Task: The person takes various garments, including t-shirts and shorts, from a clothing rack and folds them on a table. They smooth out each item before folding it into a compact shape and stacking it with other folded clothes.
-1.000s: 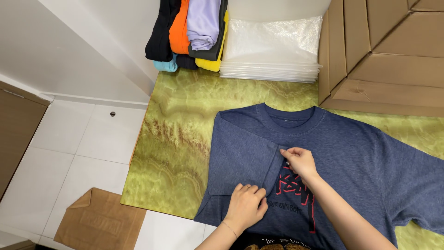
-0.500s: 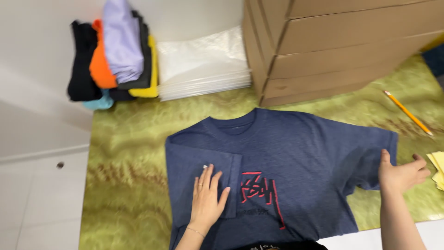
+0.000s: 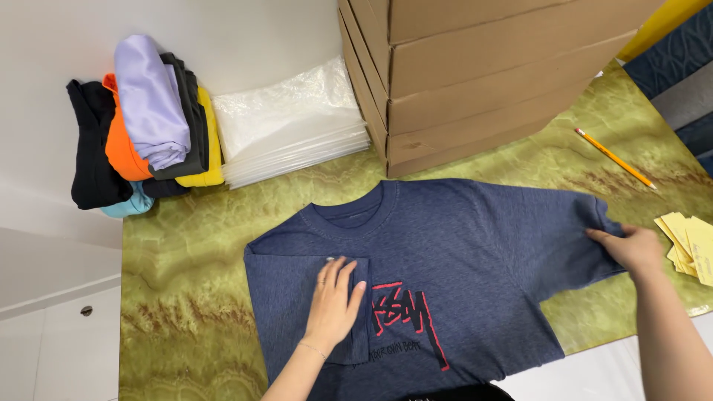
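A dark blue T-shirt (image 3: 460,245) with a red print lies face up on the green marbled table (image 3: 186,245). Its left side is folded inward over the chest. My left hand (image 3: 334,301) lies flat on that folded flap, fingers spread, pressing it down. My right hand (image 3: 631,249) grips the edge of the shirt's right sleeve at the far right, fingers pinched on the cloth.
Stacked cardboard boxes (image 3: 475,67) stand behind the shirt. A pile of clear plastic bags (image 3: 290,126) and a stack of folded coloured garments (image 3: 145,122) lie at the back left. A yellow pencil (image 3: 615,157) and yellow paper slips (image 3: 687,241) lie at the right.
The view has swung right. My left hand moved onto the folded flap and flattened. My right hand left the shirt's middle, reached out to the right sleeve and took hold of its edge.
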